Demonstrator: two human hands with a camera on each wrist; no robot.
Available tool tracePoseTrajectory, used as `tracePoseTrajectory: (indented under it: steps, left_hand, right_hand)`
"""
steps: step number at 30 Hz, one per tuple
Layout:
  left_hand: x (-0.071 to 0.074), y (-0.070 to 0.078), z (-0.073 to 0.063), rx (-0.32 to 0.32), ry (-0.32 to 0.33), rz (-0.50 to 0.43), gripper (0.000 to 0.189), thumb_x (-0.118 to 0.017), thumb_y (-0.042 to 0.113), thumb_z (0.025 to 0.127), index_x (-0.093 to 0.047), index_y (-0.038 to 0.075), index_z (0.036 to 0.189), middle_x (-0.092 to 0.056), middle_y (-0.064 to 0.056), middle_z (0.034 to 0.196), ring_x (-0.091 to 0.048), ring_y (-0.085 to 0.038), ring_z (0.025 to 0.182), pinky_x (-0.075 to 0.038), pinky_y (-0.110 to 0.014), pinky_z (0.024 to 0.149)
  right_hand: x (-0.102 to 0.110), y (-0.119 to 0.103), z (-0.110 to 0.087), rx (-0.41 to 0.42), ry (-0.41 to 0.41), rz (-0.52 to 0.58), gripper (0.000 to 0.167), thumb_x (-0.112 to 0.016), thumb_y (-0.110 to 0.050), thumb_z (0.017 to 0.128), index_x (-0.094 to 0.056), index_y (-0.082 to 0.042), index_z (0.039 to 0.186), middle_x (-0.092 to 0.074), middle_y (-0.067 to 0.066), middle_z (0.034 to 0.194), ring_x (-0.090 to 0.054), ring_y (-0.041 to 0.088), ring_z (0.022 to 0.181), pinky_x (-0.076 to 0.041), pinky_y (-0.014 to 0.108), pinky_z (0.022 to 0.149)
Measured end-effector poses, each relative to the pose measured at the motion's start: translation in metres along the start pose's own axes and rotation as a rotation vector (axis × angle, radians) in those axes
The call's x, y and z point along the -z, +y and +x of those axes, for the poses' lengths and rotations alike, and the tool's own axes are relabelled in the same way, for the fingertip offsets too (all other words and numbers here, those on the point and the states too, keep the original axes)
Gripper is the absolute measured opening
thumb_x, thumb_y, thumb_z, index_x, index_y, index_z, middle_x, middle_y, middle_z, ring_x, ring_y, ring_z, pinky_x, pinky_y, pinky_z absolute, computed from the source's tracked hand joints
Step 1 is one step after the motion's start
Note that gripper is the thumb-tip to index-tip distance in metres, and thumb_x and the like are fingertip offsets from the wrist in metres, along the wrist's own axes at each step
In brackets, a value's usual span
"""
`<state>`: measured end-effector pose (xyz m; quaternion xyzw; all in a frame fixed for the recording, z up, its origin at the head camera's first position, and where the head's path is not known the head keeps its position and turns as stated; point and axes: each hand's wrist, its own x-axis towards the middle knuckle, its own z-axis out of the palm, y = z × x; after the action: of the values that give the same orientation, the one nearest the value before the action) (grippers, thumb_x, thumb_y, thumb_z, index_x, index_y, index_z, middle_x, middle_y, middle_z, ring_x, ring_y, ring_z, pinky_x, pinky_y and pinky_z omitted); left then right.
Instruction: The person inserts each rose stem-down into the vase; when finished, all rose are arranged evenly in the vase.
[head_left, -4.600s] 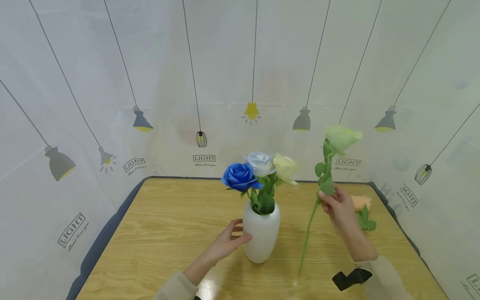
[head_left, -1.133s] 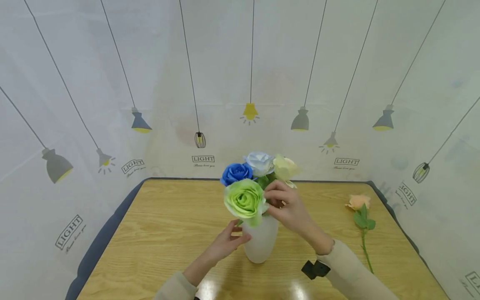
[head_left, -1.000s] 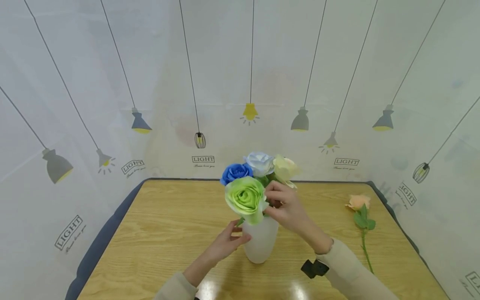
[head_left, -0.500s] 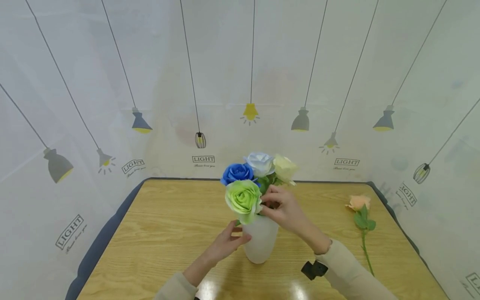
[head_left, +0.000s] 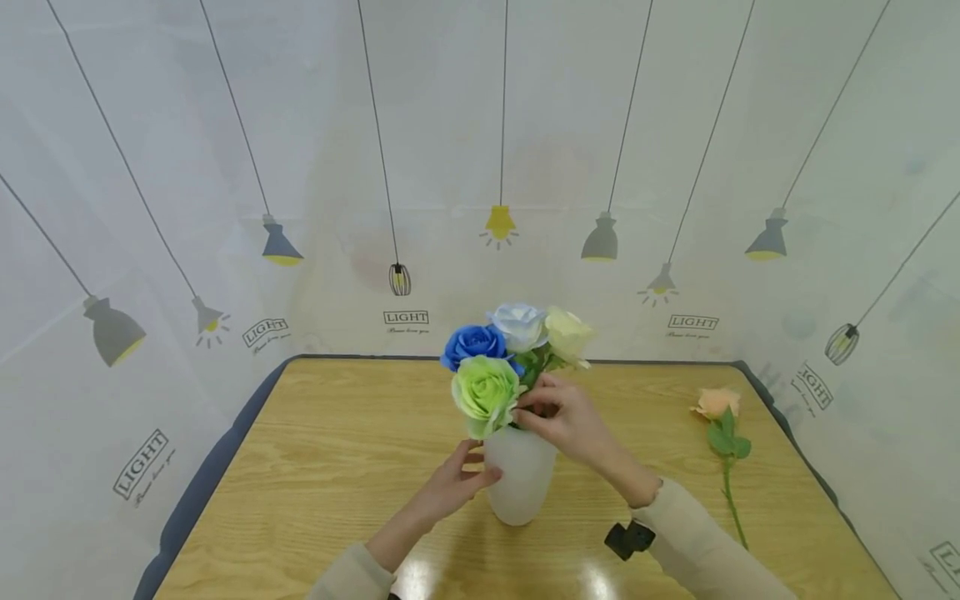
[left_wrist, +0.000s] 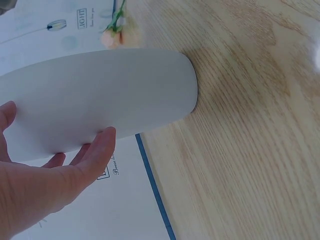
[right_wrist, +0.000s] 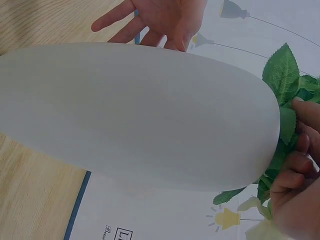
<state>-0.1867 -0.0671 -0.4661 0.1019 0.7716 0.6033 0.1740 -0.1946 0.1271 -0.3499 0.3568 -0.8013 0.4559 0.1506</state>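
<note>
A white vase (head_left: 519, 487) stands on the table with a blue rose (head_left: 474, 346), a pale blue rose (head_left: 518, 326) and a cream rose (head_left: 567, 336) in its mouth. In front of these leans a light green rose (head_left: 483, 392). My right hand (head_left: 566, 417) pinches it just below its bloom, fingers curled among the green leaves (right_wrist: 282, 75) at the vase mouth in the right wrist view. My left hand (head_left: 448, 483) rests its spread, relaxed fingertips on the vase's left side; its palm stands off the wall in the right wrist view.
A peach rose (head_left: 716, 404) with leaves and a long stem lies on the right of the wooden table (head_left: 337, 433). Behind and beside the table hangs a white sheet (head_left: 450, 167) printed with lamps. A black device (head_left: 628, 540) sits at the right sleeve.
The green rose, held upright at the right several seconds ago, is now at the vase mouth. In the last second its bloom shifts slightly with my right hand. My left hand stays put.
</note>
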Motion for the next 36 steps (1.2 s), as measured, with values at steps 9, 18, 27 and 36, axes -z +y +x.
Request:
tracePoseTrajectory:
  steps: [9,18,27,36]
  left_hand:
    - [0.0,0.001,0.0,0.014,0.004,-0.002,0.066,-0.059,0.042,0.083,-0.031,0.009,0.133,-0.039,-0.02,0.126,-0.046,-0.036,0.107,-0.041,-0.048,0.077]
    - [0.0,-0.001,0.0,0.012,-0.001,-0.013,0.066,-0.059,0.041,0.083,-0.031,0.01,0.133,-0.04,-0.02,0.125,-0.046,-0.036,0.106,-0.041,-0.049,0.076]
    - [0.0,0.0,0.0,0.01,-0.003,-0.011,0.066,-0.06,0.041,0.082,-0.031,0.009,0.133,-0.038,-0.021,0.126,-0.046,-0.037,0.107,-0.041,-0.049,0.077]
    - [0.0,0.001,0.0,0.026,0.004,-0.01,0.067,-0.06,0.042,0.082,-0.031,0.009,0.132,-0.039,-0.021,0.126,-0.046,-0.036,0.107,-0.042,-0.049,0.077]
  right_hand:
    - [0.024,0.019,-0.009,0.002,0.073,0.127,0.011,-0.062,0.011,0.075,-0.065,0.007,0.086,-0.049,0.005,0.07,-0.038,0.014,0.053,-0.033,0.025,0.046]
    - [0.056,0.059,-0.046,-0.277,0.157,0.001,0.012,-0.059,-0.004,0.084,-0.065,-0.002,0.095,-0.053,0.007,0.074,-0.04,0.015,0.053,-0.035,0.025,0.047]
    - [0.078,0.238,-0.131,-0.417,0.235,0.113,0.026,-0.059,-0.025,0.086,-0.063,-0.011,0.108,-0.059,0.004,0.097,-0.048,0.017,0.064,-0.038,0.033,0.048]
    - [0.093,0.207,-0.147,-0.762,0.363,0.034,0.038,-0.058,-0.032,0.086,-0.06,-0.003,0.109,-0.055,-0.003,0.091,-0.05,0.014,0.06,-0.037,0.034,0.046]
